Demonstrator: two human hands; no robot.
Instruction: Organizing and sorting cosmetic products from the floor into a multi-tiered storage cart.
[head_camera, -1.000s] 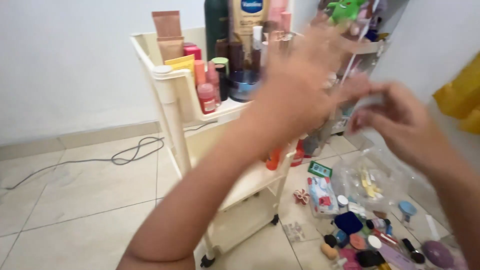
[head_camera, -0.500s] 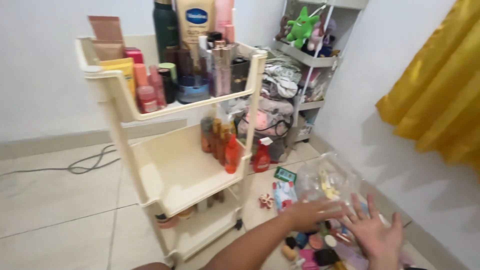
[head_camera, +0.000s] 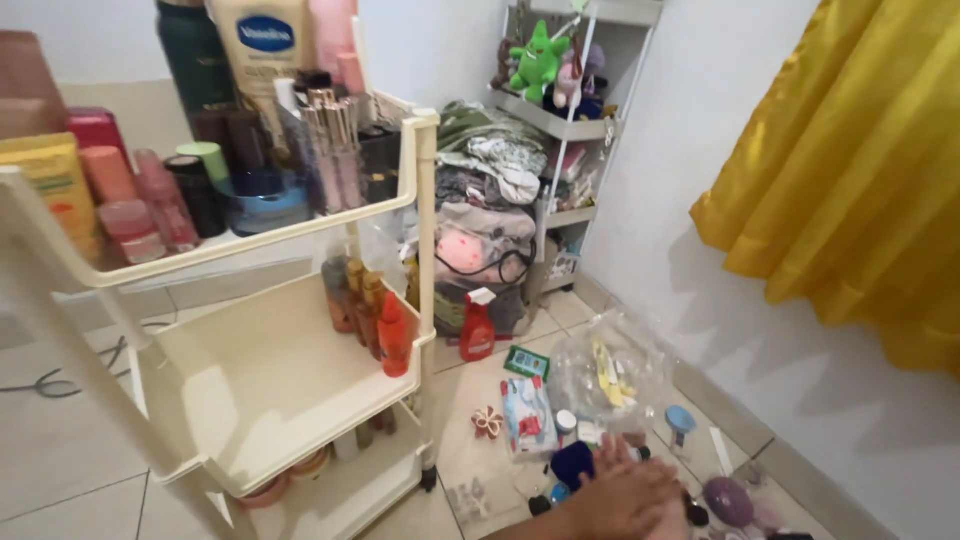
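Fingers of one hand (head_camera: 625, 495) are seen low in the head view, spread down over the small cosmetics (head_camera: 575, 462) scattered on the floor tiles (head_camera: 470, 420); whether anything is gripped cannot be told, and which hand it is cannot be fixed with certainty, though the forearm enters from lower left. The other hand is not made out separately.

Risks, as judged: small round items such as the purple compact (head_camera: 728, 498) could be nudged and rolled off by a sweeping move; the clear plastic bag (head_camera: 610, 370), just beyond the fingers, could be snagged and its contents spilled. The red spray bottle (head_camera: 477, 325) stands upright and could be tipped by an elbow.

Room: the cream trolley (head_camera: 425, 230) closes the left side, its wheel near the pile. The wall skirting (head_camera: 740, 425) bounds the right. Open tile is left only between trolley and pile.
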